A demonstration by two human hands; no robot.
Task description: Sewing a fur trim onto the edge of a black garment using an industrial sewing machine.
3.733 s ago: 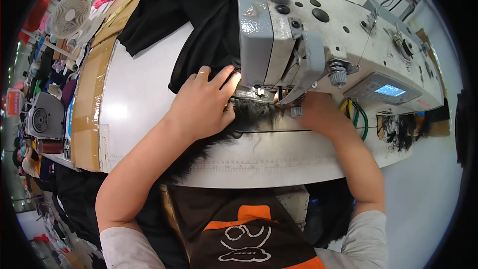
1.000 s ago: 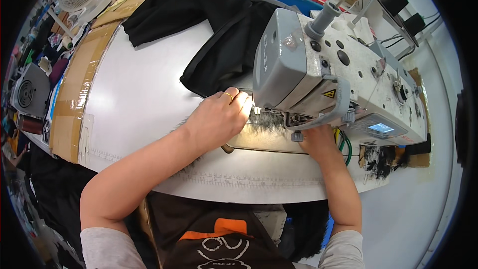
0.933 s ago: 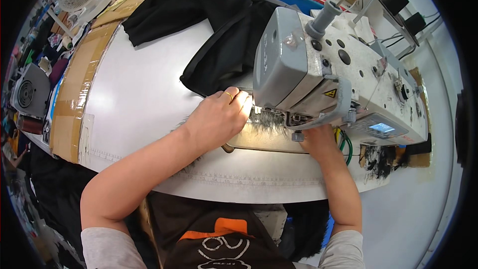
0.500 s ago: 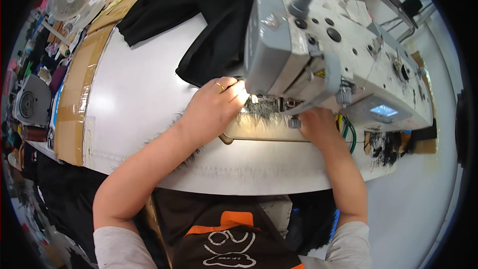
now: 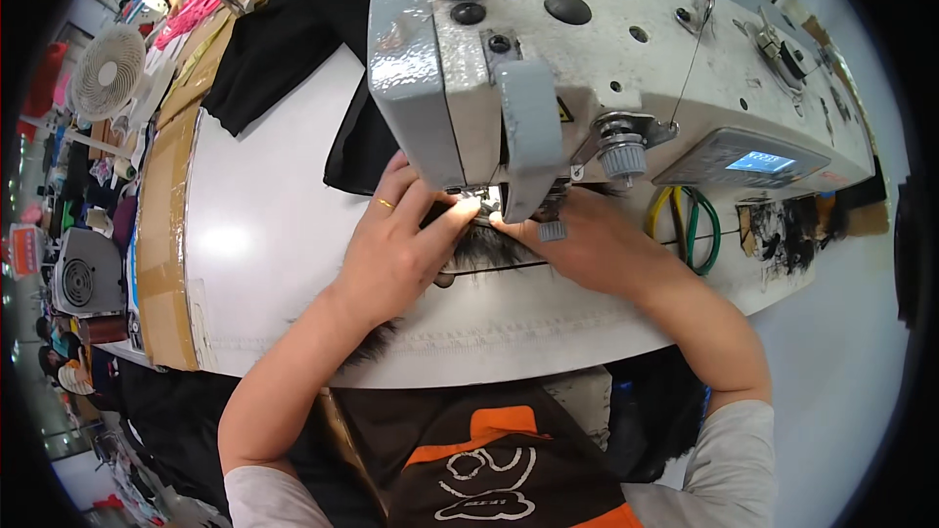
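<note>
Black fur (image 5: 486, 246) sits at the sewing machine's (image 5: 626, 49) lit needle area, below and between both sets of fingertips; more shows under the left forearm. Via the head camera I log:

Hands: left hand (image 5: 393, 235) flat-angled, thumb and fingers touching the fur from its left; right hand (image 5: 587, 240) meets it from the other side, partly behind the machine head. Fingertips near each other. Whether either grips or only presses, I cannot tell.

Markings: blue-lit display (image 5: 763, 162) carrying characters; yellow warning triangle (image 5: 564, 110); white line drawing with small lettering on the brown apron (image 5: 577, 450); faint ruler scale (image 5: 421, 340) along the table's near edge.

Surface: white table (image 5: 264, 235), taped cardboard (image 5: 161, 244) down its left side. Black garment (image 5: 284, 54) spread beyond the left hand, running behind the machine. Green and yellow cables (image 5: 709, 235) looped right.

Room: white fan (image 5: 108, 71), pink fabric (image 5: 201, 10) with another person's arm beside it, pale wall at right.

Containers: orange-red box (image 5: 26, 249) far left; contents too small for me to identify.
</note>
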